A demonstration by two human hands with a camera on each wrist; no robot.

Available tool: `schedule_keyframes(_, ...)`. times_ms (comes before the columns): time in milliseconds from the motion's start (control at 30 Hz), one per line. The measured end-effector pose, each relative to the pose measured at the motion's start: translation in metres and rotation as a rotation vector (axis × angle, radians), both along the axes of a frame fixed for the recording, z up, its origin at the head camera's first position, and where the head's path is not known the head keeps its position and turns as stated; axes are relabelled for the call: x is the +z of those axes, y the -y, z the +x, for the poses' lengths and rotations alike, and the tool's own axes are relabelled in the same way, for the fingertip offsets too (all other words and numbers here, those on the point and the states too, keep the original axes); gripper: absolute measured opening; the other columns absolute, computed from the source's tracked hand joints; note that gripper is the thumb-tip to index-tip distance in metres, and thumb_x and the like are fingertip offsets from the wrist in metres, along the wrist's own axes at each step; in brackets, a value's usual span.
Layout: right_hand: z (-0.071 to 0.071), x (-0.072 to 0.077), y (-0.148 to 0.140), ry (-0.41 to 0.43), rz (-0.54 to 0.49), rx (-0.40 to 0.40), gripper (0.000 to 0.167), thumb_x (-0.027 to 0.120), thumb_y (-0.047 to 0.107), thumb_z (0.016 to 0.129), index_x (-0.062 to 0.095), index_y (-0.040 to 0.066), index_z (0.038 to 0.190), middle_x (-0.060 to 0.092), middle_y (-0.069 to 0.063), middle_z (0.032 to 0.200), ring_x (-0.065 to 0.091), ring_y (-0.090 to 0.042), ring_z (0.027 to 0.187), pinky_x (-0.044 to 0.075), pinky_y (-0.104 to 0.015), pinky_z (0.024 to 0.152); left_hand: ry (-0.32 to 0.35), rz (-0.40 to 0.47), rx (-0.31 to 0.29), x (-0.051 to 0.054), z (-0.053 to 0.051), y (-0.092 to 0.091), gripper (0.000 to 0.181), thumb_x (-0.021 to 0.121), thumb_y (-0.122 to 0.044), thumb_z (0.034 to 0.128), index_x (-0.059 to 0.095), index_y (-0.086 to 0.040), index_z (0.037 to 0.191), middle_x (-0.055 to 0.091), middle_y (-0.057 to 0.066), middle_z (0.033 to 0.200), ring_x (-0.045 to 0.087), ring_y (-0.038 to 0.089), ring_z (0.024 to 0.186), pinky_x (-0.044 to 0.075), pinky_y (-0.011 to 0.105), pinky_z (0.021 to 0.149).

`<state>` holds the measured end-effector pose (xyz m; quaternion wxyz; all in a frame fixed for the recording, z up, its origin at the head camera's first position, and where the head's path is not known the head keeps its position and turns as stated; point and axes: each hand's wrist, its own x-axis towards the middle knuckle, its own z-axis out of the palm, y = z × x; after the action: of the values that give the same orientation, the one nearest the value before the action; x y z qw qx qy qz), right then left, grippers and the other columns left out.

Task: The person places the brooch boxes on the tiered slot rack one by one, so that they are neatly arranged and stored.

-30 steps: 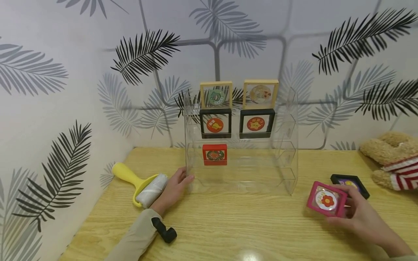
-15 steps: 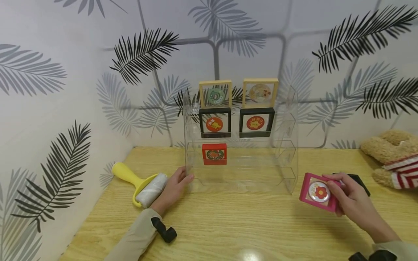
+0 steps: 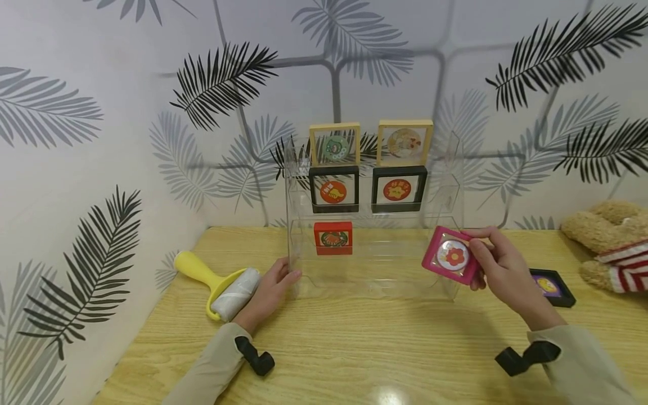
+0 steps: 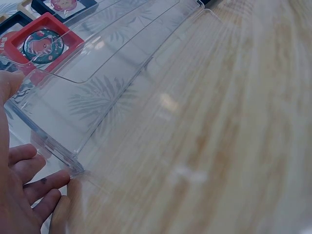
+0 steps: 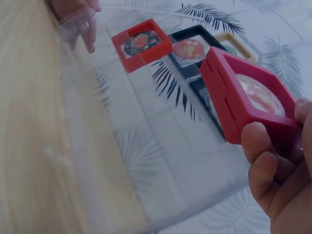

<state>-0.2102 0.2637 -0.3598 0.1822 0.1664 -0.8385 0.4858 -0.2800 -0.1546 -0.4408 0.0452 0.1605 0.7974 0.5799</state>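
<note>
In the head view a clear acrylic display rack (image 3: 400,265) stands on the wooden table against the wall. My left hand (image 3: 269,289) holds the rack's lower left edge, thumb at the front, fingers beside the side panel. My right hand (image 3: 506,275) pinches a pink square frame (image 3: 434,260) with a red-flower badge, tilted before the rack's right end. Seen from the right wrist, the pink frame (image 5: 226,97) sits between thumb and fingers, apart from the rack. A red frame (image 3: 333,232), black frames (image 3: 334,209) and pale wooden frames (image 3: 405,122) stand on the rack's tiers.
A yellow-handled lint roller (image 3: 194,270) lies left of the rack, beside my left forearm. To the right, a black frame with a purple picture (image 3: 552,287) lies on the table (image 3: 354,349). A plush toy (image 3: 615,225) in red and white stripes sits at the far right.
My right hand has lifted the pink frame and carried it leftward and up to the rack's right end. The purple-picture frame is uncovered again. My left hand stays put.
</note>
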Motion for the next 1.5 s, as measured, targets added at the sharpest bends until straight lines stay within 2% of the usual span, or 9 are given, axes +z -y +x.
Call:
schedule_keyframes(100,-0.011,0.014,0.010,-0.036,0.020,0.005,0.024,0.043,0.013,0.103,0.045,0.001,0.123,0.062,0.003,0.075,0.055,-0.017,0.045,0.047,-0.028,0.043,-0.004,-0.006,0.002,0.000,-0.001,0.000,0.052,0.049,-0.031,0.1013,0.037,-0.004,0.144,0.051,0.018,0.141,0.049,0.030,0.129,0.035,0.048,0.108)
schedule_keyframes(267,-0.029,0.030,0.027,-0.032,0.027,0.063,0.023,0.046,0.012,0.102,0.047,-0.001,0.120,0.065,-0.020,0.085,0.057,-0.018,0.047,0.049,-0.027,0.045,-0.005,0.001,0.002,0.000,-0.001,0.000,0.051,0.049,-0.030,0.1013,0.037,-0.004,0.143,0.051,0.020,0.140,0.050,0.031,0.128,0.036,0.048,0.107)
schedule_keyframes(333,-0.036,0.035,0.033,-0.028,0.049,0.079,0.022,0.047,0.012,0.102,0.047,-0.001,0.120,0.065,-0.025,0.087,0.056,-0.017,0.048,0.049,-0.027,0.045,-0.003,0.008,0.002,0.000,-0.001,0.000,0.051,0.049,-0.029,0.1013,0.037,-0.003,0.143,0.051,0.020,0.140,0.049,0.032,0.128,0.036,0.048,0.107)
schedule_keyframes(533,-0.056,0.043,0.051,-0.082,0.177,0.114,0.019,0.051,0.010,0.099,0.052,-0.002,0.114,0.065,-0.018,0.078,0.055,-0.012,0.048,0.050,-0.026,0.047,0.008,0.011,0.019,0.000,0.000,-0.001,0.051,0.051,-0.029,0.1007,0.038,-0.003,0.143,0.051,0.020,0.140,0.050,0.031,0.127,0.036,0.047,0.106)
schedule_keyframes(700,-0.070,0.044,0.059,-0.178,0.242,0.154,0.008,0.056,0.005,0.096,0.054,0.000,0.101,0.063,-0.012,0.071,0.056,-0.012,0.049,0.050,-0.026,0.047,0.008,0.008,0.036,0.000,0.001,-0.001,0.050,0.052,-0.029,0.1002,0.040,-0.003,0.142,0.054,0.019,0.137,0.052,0.030,0.125,0.037,0.046,0.105)
schedule_keyframes(800,-0.075,0.043,0.059,-0.219,0.288,0.163,0.005,0.059,0.003,0.094,0.056,0.002,0.098,0.063,-0.008,0.067,0.055,-0.012,0.049,0.049,-0.025,0.048,0.005,0.002,0.041,0.001,0.002,-0.003,0.050,0.052,-0.028,0.1002,0.040,-0.002,0.142,0.056,0.019,0.134,0.053,0.030,0.122,0.038,0.045,0.103)
schedule_keyframes(933,-0.081,0.042,0.058,-0.214,0.360,0.182,0.006,0.063,0.002,0.091,0.060,0.004,0.096,0.064,-0.006,0.071,0.057,-0.011,0.054,0.049,-0.024,0.050,0.001,-0.006,0.047,0.001,0.001,-0.003,0.050,0.051,-0.027,0.1003,0.040,-0.002,0.142,0.057,0.019,0.133,0.054,0.029,0.122,0.039,0.045,0.102)
schedule_keyframes(1200,-0.084,0.041,0.056,-0.111,0.490,0.253,0.012,0.062,-0.002,0.091,0.060,0.005,0.099,0.066,-0.008,0.089,0.060,-0.016,0.068,0.050,-0.025,0.061,-0.018,-0.027,0.054,0.001,-0.001,-0.001,0.050,0.051,-0.030,0.1003,0.041,-0.002,0.141,0.058,0.019,0.131,0.055,0.028,0.120,0.039,0.044,0.102)
schedule_keyframes(1500,-0.080,0.040,0.054,-0.097,0.482,0.223,0.016,0.063,-0.003,0.090,0.061,0.004,0.104,0.066,-0.011,0.095,0.058,-0.012,0.065,0.049,-0.026,0.059,-0.031,-0.024,0.040,0.004,0.002,-0.003,0.048,0.050,-0.027,0.1011,0.040,0.000,0.140,0.056,0.021,0.133,0.054,0.030,0.122,0.039,0.045,0.102)
